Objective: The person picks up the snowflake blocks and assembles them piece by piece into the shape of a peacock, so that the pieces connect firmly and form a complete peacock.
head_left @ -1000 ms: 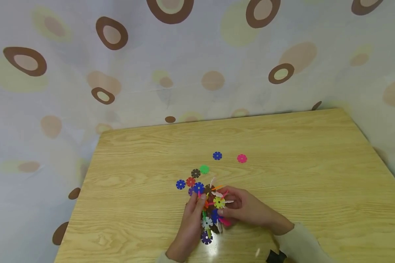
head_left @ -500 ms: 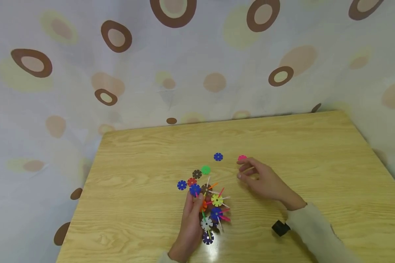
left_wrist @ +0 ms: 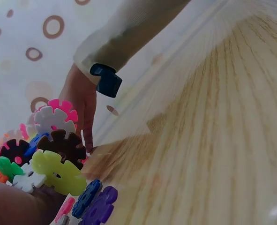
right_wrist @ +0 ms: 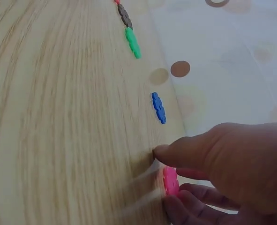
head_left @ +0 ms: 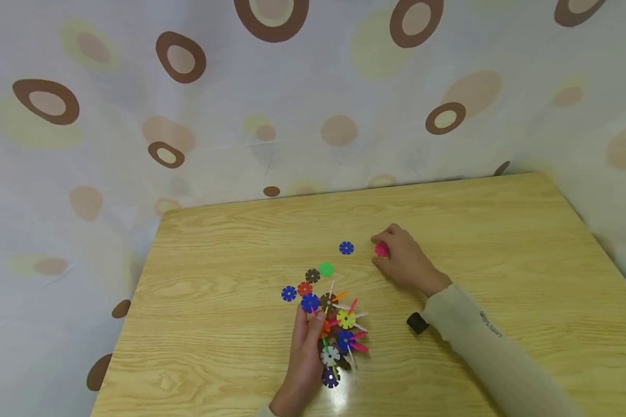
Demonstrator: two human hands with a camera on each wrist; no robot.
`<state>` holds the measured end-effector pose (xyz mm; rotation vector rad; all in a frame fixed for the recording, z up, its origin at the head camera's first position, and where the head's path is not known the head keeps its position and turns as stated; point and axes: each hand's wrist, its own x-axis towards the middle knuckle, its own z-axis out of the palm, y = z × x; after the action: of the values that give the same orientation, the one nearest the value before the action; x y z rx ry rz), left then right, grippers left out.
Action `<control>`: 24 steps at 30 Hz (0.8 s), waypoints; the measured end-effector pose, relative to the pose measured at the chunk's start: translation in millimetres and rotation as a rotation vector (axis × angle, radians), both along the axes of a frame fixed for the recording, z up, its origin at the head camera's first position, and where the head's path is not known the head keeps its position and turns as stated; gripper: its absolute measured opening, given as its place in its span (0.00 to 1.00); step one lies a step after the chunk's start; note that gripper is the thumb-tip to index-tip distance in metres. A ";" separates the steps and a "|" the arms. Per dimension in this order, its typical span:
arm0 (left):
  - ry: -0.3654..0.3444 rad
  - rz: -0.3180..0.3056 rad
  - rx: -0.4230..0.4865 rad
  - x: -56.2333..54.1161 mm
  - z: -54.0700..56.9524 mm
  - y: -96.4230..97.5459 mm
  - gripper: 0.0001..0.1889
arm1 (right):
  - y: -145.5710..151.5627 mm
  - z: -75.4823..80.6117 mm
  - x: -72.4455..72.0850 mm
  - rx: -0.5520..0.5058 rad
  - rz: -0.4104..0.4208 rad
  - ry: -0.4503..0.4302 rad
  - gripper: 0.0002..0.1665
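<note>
My left hand (head_left: 304, 368) grips a cluster of joined plastic snowflake discs (head_left: 345, 319), thumb on its near side. Discs of many colours stick out of it at angles, with a purple disc (left_wrist: 100, 206) at its lower end in the left wrist view. Over a pink snowflake disc (head_left: 381, 249) on the table, my right hand (head_left: 406, 259) has thumb and fingers bent to either side of it. In the right wrist view the thumb tip is just off one end of the pink disc (right_wrist: 170, 181), and a fingertip is at the other.
On the wooden table (head_left: 214, 324) lie a lone blue disc (head_left: 346, 248), a green disc (head_left: 326, 269), a brown disc (head_left: 312, 275), a red disc (head_left: 305, 289) and another blue disc (head_left: 289, 293). A patterned cloth (head_left: 292, 116) hangs behind. A black wrist device (head_left: 417, 323) sits by the right sleeve.
My right hand has let go of the cluster and moved away from it, up and right to the pink disc. My left hand keeps holding the cluster in nearly the same place.
</note>
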<state>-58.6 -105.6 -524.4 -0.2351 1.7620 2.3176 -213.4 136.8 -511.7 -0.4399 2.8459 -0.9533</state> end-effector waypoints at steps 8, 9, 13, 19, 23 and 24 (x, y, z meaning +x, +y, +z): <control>-0.021 -0.007 0.017 -0.9 0.9 -1.9 0.37 | 12.6 2.5 4.6 -0.047 -0.072 -0.085 0.21; -0.028 -0.012 0.016 -1.0 1.2 -2.5 0.38 | 13.5 3.4 5.2 -0.047 -0.070 -0.105 0.22; -0.064 -0.027 0.001 -0.7 2.1 -4.2 0.42 | 17.1 5.5 8.5 -0.062 -0.061 -0.165 0.20; -0.117 -0.047 0.007 -0.1 -0.3 -5.2 0.44 | 24.0 0.0 17.1 -0.156 -0.088 -0.129 0.11; -0.118 -0.066 0.017 -0.3 -2.1 -6.3 0.43 | 27.9 -3.8 22.3 -0.209 -0.104 -0.076 0.07; -0.121 -0.065 0.020 -0.3 -2.3 -6.4 0.42 | 28.6 -3.9 23.6 -0.211 -0.102 -0.067 0.07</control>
<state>-58.9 -111.9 -526.7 -0.3037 1.6637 2.2250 -189.8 165.4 -515.6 -0.2775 2.7420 -1.2689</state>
